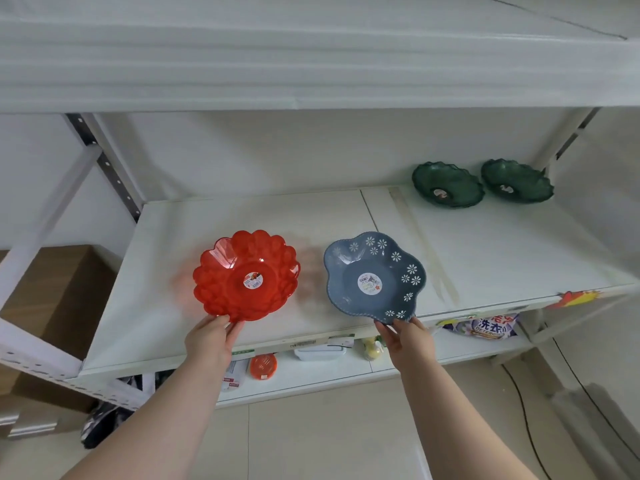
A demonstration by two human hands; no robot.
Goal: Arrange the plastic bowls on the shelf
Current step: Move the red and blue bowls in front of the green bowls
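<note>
A clear red scalloped bowl (pixel 246 276) with a round sticker in its middle is over the white shelf (pixel 166 271); my left hand (pixel 211 337) grips its near rim. To its right is a blue-grey flower-shaped bowl (pixel 374 277) with white blossom cut-outs, and my right hand (pixel 405 336) pinches its near edge. Both bowls are tilted toward me, near the shelf's front edge. At the back right of the same shelf two dark green wavy-rimmed bowls (pixel 446 185) (pixel 516 181) stand side by side.
A white upper shelf board (pixel 311 64) hangs overhead. The shelf below holds a small orange lid (pixel 263 366), a white dish (pixel 320 352), a yellow item (pixel 372 349) and a detergent bag (pixel 485 327). A cardboard box (pixel 59 299) stands at left; cables (pixel 526 420) run on the floor.
</note>
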